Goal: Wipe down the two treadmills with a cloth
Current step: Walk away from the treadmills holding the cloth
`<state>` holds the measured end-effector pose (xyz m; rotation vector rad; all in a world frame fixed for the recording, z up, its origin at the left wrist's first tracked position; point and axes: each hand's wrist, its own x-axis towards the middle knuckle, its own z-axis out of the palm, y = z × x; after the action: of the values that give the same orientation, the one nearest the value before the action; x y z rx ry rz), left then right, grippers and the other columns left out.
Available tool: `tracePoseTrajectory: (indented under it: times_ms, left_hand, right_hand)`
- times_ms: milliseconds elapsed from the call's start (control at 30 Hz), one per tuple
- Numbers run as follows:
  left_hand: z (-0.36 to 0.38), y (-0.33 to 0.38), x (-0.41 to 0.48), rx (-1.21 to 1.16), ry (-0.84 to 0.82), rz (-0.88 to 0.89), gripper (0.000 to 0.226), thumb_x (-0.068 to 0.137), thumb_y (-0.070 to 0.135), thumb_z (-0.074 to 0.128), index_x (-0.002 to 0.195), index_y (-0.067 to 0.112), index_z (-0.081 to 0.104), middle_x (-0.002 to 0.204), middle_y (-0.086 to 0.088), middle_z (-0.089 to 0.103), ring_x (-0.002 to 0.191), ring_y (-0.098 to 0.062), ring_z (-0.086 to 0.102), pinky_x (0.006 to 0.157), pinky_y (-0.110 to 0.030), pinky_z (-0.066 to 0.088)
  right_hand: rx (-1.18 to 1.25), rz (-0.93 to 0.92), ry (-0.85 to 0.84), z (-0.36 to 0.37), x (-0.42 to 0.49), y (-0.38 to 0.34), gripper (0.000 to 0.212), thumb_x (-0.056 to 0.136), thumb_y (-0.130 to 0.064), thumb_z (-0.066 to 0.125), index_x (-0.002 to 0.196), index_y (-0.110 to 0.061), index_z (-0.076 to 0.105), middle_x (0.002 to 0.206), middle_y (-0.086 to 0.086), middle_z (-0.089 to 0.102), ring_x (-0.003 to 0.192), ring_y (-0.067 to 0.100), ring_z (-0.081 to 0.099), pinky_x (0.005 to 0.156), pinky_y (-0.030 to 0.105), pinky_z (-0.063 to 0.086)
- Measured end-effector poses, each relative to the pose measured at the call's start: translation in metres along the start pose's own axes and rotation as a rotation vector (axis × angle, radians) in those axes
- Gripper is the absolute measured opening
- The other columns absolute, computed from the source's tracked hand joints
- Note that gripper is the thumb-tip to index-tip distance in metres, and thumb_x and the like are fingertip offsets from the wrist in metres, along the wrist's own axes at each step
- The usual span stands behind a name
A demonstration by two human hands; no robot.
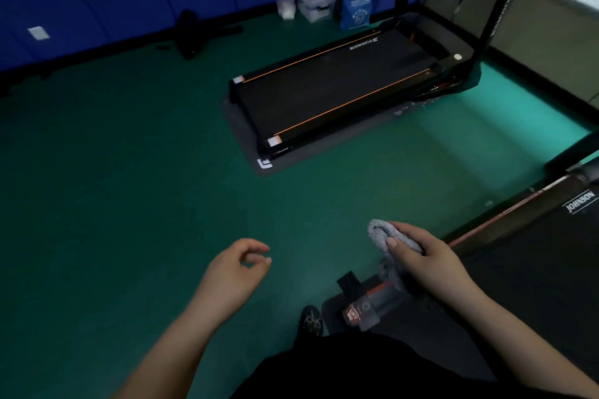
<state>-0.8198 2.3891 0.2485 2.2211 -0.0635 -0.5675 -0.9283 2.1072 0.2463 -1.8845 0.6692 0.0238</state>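
While my right hand (431, 256) grips the grey cloth (387, 238) bunched in its fingers, above the rear corner of the near treadmill (534, 256), my left hand (236, 269) hangs empty, fingers loosely curled, over the green floor (129, 188). I judge the loose tail of the cloth could catch on that corner, or I could trip on the deck edge beside my shoe (311, 321). The far treadmill (330, 87) lies well apart on its mat (259, 168), its long axis running from lower left up to its uprights at upper right; the near one runs roughly parallel.
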Motion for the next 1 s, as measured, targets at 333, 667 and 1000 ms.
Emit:
tracePoseTrajectory:
  times_ms: [333,667,1000]
  left_hand:
    - [-0.034,0.092,0.194,-0.059,-0.070,0.037,0.015,0.084,0.016,0.068,0.089,0.030,0.067,0.085,0.004,0.069,0.081,-0.023,0.067,0.068,-0.029,0.046]
    - [0.009,0.220,0.412,0.157,-0.348,0.209,0.014,0.085,0.018,0.068,0.091,0.030,0.066,0.085,0.008,0.069,0.078,-0.013,0.065,0.080,-0.032,0.050]
    - [0.139,0.386,0.537,0.384,-0.656,0.485,0.012,0.086,0.018,0.066,0.092,0.029,0.065,0.085,0.007,0.068,0.080,-0.009,0.062,0.070,-0.020,0.045]
  right_hand:
    - [0.070,0.042,0.157,-0.024,0.155,-0.063,0.021,0.089,-0.023,0.065,0.108,-0.033,0.065,0.099,-0.016,0.068,0.077,-0.016,0.061,0.062,0.001,0.042]
    - [0.155,0.216,0.445,-0.068,0.291,-0.077,0.022,0.088,-0.024,0.066,0.106,-0.035,0.066,0.098,-0.017,0.070,0.080,-0.017,0.060,0.067,-0.001,0.041]
    - [0.292,0.395,0.750,-0.156,0.363,-0.055,0.022,0.087,-0.028,0.065,0.100,-0.046,0.064,0.096,-0.029,0.067,0.092,-0.011,0.061,0.078,0.013,0.043]
